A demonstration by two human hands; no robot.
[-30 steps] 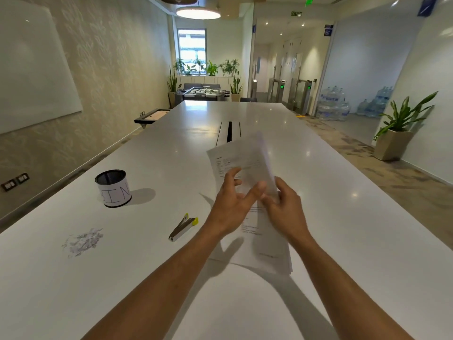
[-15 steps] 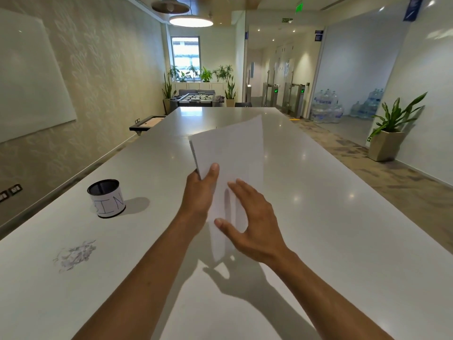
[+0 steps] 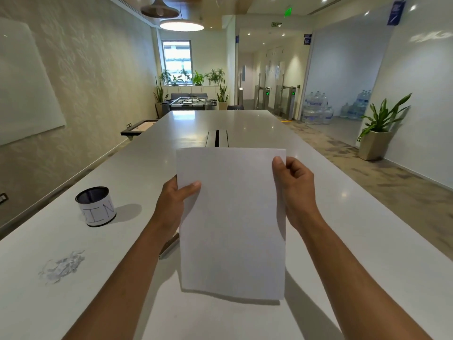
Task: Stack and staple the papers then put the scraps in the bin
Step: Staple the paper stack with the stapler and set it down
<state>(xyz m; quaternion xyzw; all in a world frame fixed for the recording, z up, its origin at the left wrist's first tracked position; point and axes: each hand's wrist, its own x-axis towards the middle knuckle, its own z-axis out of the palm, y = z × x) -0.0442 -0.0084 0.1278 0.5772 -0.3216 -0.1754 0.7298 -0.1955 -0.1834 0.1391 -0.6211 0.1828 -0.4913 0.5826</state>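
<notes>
I hold a stack of white papers (image 3: 231, 222) upright in front of me, blank side facing me, its bottom edge at or just above the white table (image 3: 343, 253). My left hand (image 3: 174, 204) grips the left edge with the thumb on the front. My right hand (image 3: 294, 190) grips the upper right edge. A stapler (image 3: 169, 245) lies on the table, mostly hidden behind my left forearm and the papers. A heap of paper scraps (image 3: 62, 266) lies at the near left. A small black can labelled BIN (image 3: 96, 206) stands behind the scraps.
The long white table stretches far ahead, with a cable slot (image 3: 217, 138) in its middle. A potted plant (image 3: 377, 136) stands on the floor to the right, and a wall runs along the left side.
The papers were gathered off the table, flipped blank side toward me and squared upright. My right hand moved from the sheet's face to its right edge. The camera tilted up slightly.
</notes>
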